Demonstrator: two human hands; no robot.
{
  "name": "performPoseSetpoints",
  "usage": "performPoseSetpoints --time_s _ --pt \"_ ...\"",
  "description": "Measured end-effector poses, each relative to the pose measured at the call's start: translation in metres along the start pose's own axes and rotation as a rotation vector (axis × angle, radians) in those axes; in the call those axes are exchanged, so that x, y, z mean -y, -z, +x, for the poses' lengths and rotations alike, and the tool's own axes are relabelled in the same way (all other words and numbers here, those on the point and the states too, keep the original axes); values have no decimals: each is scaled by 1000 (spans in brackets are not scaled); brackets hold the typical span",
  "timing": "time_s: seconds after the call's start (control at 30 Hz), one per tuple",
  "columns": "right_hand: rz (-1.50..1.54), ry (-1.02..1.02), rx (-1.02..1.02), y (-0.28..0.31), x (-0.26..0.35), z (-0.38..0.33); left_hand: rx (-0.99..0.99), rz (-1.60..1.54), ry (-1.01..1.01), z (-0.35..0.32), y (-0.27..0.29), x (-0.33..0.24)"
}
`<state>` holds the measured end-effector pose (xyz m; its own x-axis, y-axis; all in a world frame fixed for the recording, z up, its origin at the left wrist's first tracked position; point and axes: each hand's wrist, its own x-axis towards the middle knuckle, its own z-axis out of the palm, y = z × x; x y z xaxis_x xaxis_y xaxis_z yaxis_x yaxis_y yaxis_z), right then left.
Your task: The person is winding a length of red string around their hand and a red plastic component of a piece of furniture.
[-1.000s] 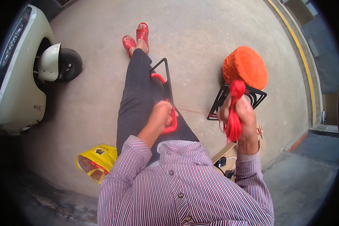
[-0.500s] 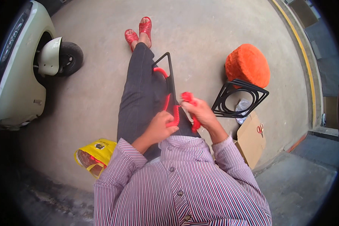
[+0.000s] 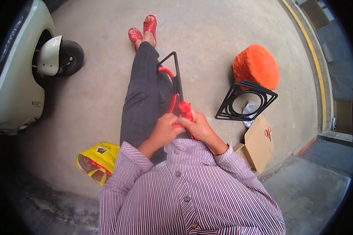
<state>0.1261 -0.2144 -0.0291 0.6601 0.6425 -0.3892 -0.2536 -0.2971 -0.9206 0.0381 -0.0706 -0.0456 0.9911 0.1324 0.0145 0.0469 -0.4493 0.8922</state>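
A black metal frame (image 3: pixel 176 72) rests on my lap, seen nearly edge-on, with red cord wrapping (image 3: pixel 172 103) along parts of its curved bar. My left hand (image 3: pixel 164 130), slightly blurred, is closed on the near end of this wrapped part. Right beside it, my right hand (image 3: pixel 201 127) grips a bundle of red cord (image 3: pixel 186 107) whose looped end sticks up above the thumb. The two hands touch or nearly touch. Between them, the fingers hide the place where cord and bar meet.
On the floor at right lie more black frames (image 3: pixel 227 103) with round openings, against an orange plush stool (image 3: pixel 257 66). Nearer are a plastic bag (image 3: pixel 250 108), a cardboard box (image 3: pixel 255 147) and red-handled scissors (image 3: pixel 268 133). A yellow bag (image 3: pixel 102 154) sits at left, below a pale vehicle (image 3: pixel 21 86).
My right hand has moved left and down with the red cord bundle, meeting my left hand. The stretch of cord between the hands is now hidden.
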Motion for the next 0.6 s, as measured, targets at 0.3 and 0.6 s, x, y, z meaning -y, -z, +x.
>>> performPoseSetpoints --time_s 0.3,0.6 --pt "535 -47 -28 64 42 -15 59 -553 473 23 24 -5" --pt "352 340 69 16 58 -3 148 -849 201 44 24 -77"
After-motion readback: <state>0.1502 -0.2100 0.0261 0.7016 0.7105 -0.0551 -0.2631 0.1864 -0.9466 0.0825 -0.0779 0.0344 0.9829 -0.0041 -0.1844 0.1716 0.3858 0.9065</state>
